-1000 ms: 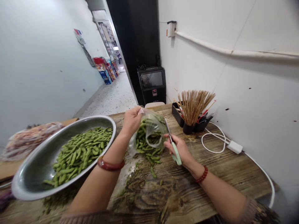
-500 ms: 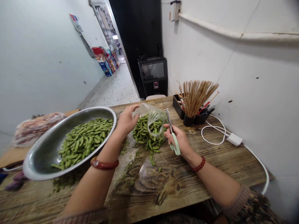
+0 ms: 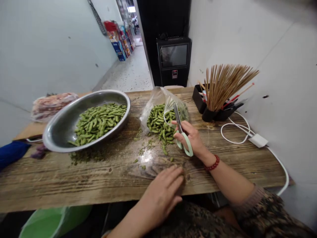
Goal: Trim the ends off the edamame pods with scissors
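Scissors [image 3: 177, 115] are sitting clamped in right hand [image 3: 194, 137]; left hand [image 3: 163, 189] is showing loosely extended fingers; pods [image 3: 156, 120] are lying beyond both.

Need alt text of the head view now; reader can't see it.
The right hand holds green-handled scissors near a clear plastic bag of green pods on a wooden table; the left hand is at its near edge. A metal bowl of pods sits to the left.

Scissor handles [image 3: 189, 148] are mint, bean pods [image 3: 160, 116] green.
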{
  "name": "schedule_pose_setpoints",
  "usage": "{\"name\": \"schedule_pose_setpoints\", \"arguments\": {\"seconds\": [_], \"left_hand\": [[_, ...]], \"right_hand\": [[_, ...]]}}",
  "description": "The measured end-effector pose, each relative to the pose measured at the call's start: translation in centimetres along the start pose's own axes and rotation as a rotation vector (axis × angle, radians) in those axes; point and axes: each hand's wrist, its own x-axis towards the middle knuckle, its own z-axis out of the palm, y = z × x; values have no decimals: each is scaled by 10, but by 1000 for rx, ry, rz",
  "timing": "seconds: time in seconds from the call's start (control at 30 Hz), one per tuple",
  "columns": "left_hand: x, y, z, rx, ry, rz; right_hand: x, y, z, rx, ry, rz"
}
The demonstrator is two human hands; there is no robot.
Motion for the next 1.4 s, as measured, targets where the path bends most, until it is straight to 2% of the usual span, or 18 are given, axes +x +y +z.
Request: {"name": "schedule_pose_setpoints", "arguments": {"seconds": [0.07, 0.13, 0.27, 0.37, 0.53, 0.7, 0.77, 0.83, 0.87, 1.0, 1.13, 1.23, 1.4], "left_hand": [[-5, 14, 13, 3, -108, 51], [-6, 19, 17, 15, -158, 45], [-9, 17, 13, 56, -192, 10], [-21, 6, 7, 98, -164, -34], [-41, -30, 1, 193, -79, -173], [-31, -88, -16, 293, -11, -310], [-25, -107, -24, 370, 57, -483], [-20, -112, -29, 448, 171, -666], [-18, -109, -29, 464, 197, -663], [-11, -68, -13, 422, 177, -369], [4, -36, 8, 347, 228, -340], [26, -32, 15, 297, 220, -290], [56, -40, 17, 218, 172, -186]], "right_hand": [[0, 5, 0, 12, 40, 38], [0, 9, 1, 40, 50, 86], [-3, 13, 5, 64, 24, 130], [-4, 14, 7, 56, 10, 151], [-6, 16, 10, 59, 20, 176], [-7, 13, 9, 41, -12, 137], [-7, 11, 9, 43, -13, 129], [-6, 11, 8, 42, -8, 132], [-6, 11, 8, 41, -3, 131], [-5, 11, 8, 31, 10, 126], [-6, 12, 8, 29, 4, 132], [-6, 12, 9, 28, -13, 122], [-5, 8, 9, 31, -15, 112]]}}
